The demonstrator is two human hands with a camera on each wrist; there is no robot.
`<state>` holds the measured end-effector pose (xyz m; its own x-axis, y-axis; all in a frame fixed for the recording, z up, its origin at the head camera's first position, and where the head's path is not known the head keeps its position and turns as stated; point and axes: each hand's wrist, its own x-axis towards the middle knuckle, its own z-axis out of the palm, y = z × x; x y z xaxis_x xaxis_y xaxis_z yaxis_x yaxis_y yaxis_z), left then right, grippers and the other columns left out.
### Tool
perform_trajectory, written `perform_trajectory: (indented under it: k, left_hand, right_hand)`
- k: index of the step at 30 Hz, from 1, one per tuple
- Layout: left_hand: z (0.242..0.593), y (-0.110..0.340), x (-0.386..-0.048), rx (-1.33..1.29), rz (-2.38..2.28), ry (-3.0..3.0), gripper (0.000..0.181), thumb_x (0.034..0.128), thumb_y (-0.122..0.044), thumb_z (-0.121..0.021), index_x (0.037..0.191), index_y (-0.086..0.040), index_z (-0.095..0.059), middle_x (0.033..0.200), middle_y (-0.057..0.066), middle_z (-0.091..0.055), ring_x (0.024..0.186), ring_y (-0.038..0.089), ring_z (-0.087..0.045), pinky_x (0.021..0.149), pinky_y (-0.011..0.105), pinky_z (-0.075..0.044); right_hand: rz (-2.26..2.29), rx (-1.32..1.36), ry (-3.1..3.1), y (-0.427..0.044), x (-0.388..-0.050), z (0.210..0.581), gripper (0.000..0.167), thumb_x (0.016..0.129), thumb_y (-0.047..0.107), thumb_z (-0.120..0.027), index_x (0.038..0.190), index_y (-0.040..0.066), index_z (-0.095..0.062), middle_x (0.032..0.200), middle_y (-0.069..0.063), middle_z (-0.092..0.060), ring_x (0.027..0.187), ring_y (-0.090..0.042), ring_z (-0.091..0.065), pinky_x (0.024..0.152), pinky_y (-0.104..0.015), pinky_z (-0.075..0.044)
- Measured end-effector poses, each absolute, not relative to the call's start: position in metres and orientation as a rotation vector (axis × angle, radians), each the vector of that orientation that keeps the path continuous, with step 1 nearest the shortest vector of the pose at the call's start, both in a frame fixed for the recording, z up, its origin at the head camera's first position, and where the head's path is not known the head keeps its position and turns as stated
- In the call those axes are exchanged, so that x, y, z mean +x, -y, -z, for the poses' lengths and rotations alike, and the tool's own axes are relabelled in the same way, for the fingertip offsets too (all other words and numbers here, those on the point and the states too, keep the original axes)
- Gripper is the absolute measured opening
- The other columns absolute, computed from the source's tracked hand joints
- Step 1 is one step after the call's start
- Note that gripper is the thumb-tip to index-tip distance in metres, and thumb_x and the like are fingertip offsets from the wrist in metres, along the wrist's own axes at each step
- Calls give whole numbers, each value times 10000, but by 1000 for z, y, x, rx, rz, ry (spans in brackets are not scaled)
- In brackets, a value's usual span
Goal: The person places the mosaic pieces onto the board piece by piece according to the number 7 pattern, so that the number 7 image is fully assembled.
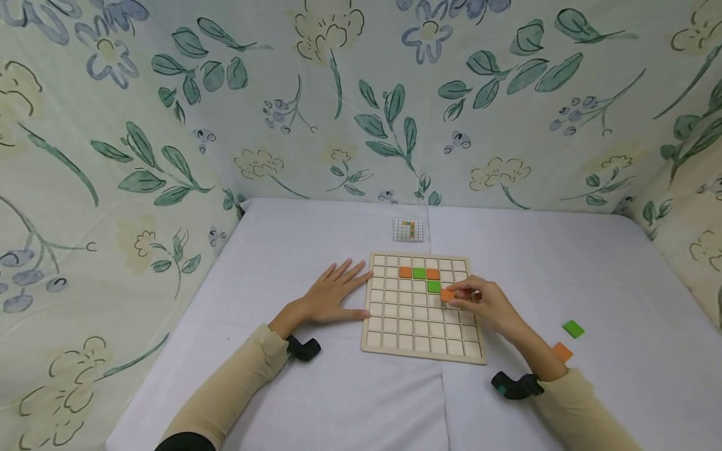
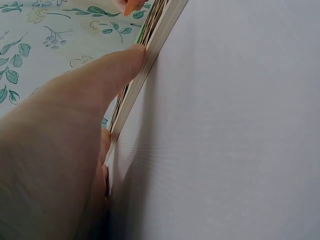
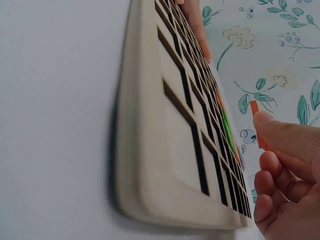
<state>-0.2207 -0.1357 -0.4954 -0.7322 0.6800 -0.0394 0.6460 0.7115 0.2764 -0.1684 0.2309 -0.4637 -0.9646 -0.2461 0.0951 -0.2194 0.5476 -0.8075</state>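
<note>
A wooden grid board (image 1: 397, 341) lies on the white table. Set in its upper part are two orange tiles (image 1: 405, 272) with a green tile (image 1: 419, 273) between them, and a second green tile (image 1: 434, 286) sits below the right orange one. My right hand (image 1: 486, 305) pinches another orange tile (image 1: 447, 295) between thumb and fingers, just above the grid; the right wrist view shows this held tile (image 3: 257, 122) apart from the board. With fingers spread, my left hand (image 1: 333, 294) rests by the board's left edge, its thumb (image 2: 125, 65) touching the rim.
Right of the board, a loose green tile (image 1: 573, 329) and an orange tile (image 1: 562, 352) lie on the tablecloth (image 1: 609, 269), the orange one partly behind my right forearm. A small card (image 1: 408, 230) with a coloured grid pattern lies beyond the board. Floral curtain (image 1: 395, 125) hangs behind the table.
</note>
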Motion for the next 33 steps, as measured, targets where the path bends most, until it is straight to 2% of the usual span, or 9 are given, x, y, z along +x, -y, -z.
perform_trajectory:
  k: [7, 33]
  left_hand:
    - [495, 136, -220, 1076, -378, -2777, 945, 874, -810, -410, 1617, -292, -137, 1676, 7, -34, 1524, 291, 32, 1192, 529, 30]
    - [498, 136, -221, 1078, -361, -2788, 937, 873, -817, -396, 1615, -314, -122, 1677, -12, -17, 1524, 275, 45, 1194, 518, 34]
  right_hand:
    - [1434, -428, -2706, -224, -170, 469, 266, 859, 60, -778, 1104, -29, -722, 896, -75, -593, 795, -180, -522, 669, -200, -479]
    - [1360, -501, -2745, -213, -174, 478, 228, 867, 66, -773, 1080, -2, -730, 846, -28, -577, 747, -170, -507, 616, -223, -453]
